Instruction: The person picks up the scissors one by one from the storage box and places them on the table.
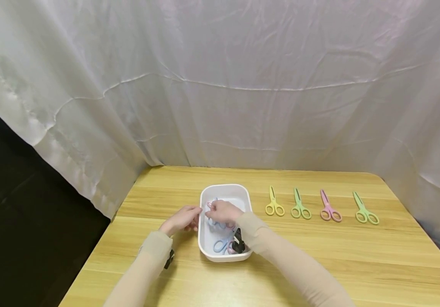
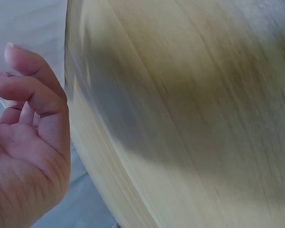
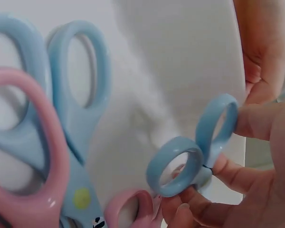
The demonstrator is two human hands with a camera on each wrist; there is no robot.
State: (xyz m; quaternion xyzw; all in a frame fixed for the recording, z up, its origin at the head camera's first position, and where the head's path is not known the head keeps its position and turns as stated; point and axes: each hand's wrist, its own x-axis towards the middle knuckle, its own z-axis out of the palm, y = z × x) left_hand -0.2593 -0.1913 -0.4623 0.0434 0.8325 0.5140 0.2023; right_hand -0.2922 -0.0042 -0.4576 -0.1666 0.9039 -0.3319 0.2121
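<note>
Right hand (image 1: 224, 212) within a white tray (image 1: 225, 259), its fingers and thumb gripping light-blue scissors (image 3: 194, 164) near the base of the finger loops, beside the tray's left wall. Left hand (image 1: 183, 219) outside that wall, fingers loosely bent, holding nothing and meeting the tray at its left rim. The tray stands on the wooden bench (image 1: 319, 256), left of the row of scissors and well apart from the bench's right edge. Other scissors lie in the tray: a blue pair (image 3: 80, 161) partly beneath a pink pair (image 3: 52, 137), and a second pink loop (image 3: 116, 204) nearer the right hand. Toward the bench's far right corner, four scissors lie apart in a row, blades toward the far edge: yellow (image 1: 273, 202), green (image 1: 298, 204), pink (image 1: 326, 205) and green. A pale curtain (image 1: 243, 115) hangs behind the far edge.
</note>
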